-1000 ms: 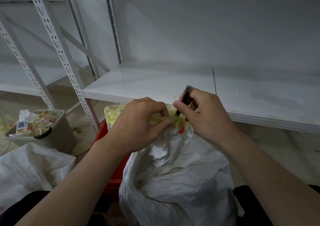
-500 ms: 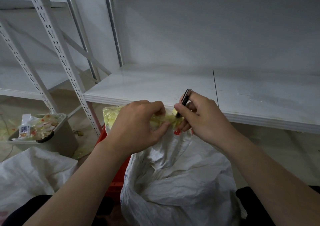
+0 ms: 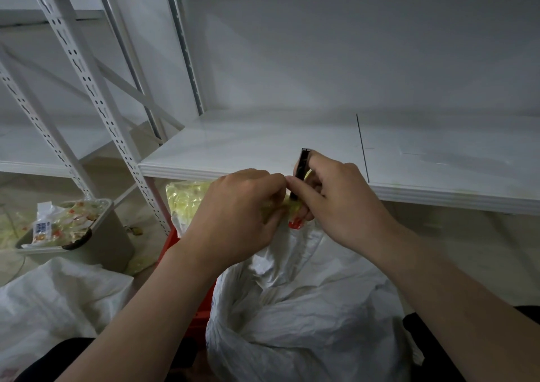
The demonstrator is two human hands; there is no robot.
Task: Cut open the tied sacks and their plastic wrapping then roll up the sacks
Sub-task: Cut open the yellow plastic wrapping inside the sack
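As the gap between the hands closes, the stretch of yellow plastic (image 3: 187,200) that showed taut between them half a second ago is almost hidden. The left hand (image 3: 236,215) now meets the right hand (image 3: 339,203) fingertip to fingertip. The left hand is clenched on the gathered plastic, and the rest of the plastic bulges out beyond its knuckles. The right hand grips a dark cutter (image 3: 301,171), held nearly upright, its lower end down at the plastic between the two hands. The blade itself is hidden.

The white sack (image 3: 292,308) hangs crumpled directly under both hands, its mouth bunched beneath their fingers, just short of the shelf (image 3: 233,147) beyond them. I judge that the cut on the wrapping is under way but not finished, so rolling the sack must wait. With fingertips this near the blade, a slip is the risk.
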